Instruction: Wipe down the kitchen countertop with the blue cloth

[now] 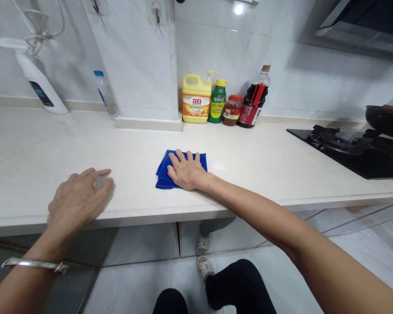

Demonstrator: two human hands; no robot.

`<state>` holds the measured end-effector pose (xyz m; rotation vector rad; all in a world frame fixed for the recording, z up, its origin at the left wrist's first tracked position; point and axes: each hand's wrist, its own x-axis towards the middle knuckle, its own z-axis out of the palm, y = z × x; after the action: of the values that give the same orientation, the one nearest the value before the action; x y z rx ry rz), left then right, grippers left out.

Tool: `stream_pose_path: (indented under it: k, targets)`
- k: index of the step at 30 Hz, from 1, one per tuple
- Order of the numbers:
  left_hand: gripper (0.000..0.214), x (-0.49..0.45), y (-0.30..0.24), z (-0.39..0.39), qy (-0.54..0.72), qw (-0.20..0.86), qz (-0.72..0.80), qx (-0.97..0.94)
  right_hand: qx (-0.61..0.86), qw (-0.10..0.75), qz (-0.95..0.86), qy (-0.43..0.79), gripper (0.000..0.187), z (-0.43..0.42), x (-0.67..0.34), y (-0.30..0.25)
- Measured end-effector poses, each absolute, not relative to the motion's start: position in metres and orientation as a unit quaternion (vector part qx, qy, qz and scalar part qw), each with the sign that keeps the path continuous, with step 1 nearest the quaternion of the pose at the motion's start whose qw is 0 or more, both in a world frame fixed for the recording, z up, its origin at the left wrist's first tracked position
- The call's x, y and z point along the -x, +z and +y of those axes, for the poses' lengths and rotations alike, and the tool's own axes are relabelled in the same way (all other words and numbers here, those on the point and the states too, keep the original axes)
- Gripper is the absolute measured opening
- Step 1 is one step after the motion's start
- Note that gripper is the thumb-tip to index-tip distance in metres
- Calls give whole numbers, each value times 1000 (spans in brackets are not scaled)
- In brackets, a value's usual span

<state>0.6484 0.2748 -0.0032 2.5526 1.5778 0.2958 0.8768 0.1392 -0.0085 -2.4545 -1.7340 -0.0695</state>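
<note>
A folded blue cloth [164,176] lies on the white countertop [134,152], close to its front edge. Spread flat on top of it, my right hand [187,171] presses the cloth down with the fingers apart and covers its middle. My left hand [80,196] is at the counter's front edge, left of the cloth and apart from it. Its thumb and index finger are separated, with nothing between them; the other fingers are partly hidden. A metal bangle [36,264] circles the left wrist.
Along the back wall stand a yellow detergent jug [196,102], a green sauce bottle [217,102], a red-lidded jar [232,111] and a dark sauce bottle [253,100]. A clear plastic bottle [106,93] and a white handheld appliance [41,83] are left. A black gas stove [353,150] occupies the right.
</note>
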Motion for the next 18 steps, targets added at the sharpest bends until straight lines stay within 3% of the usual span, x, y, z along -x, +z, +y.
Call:
stream_pose_path:
  k: [18]
  targets:
    - [65,-646,-7,278,109,84,527,-839,835,90,-542,-19,67,179,-939,-10]
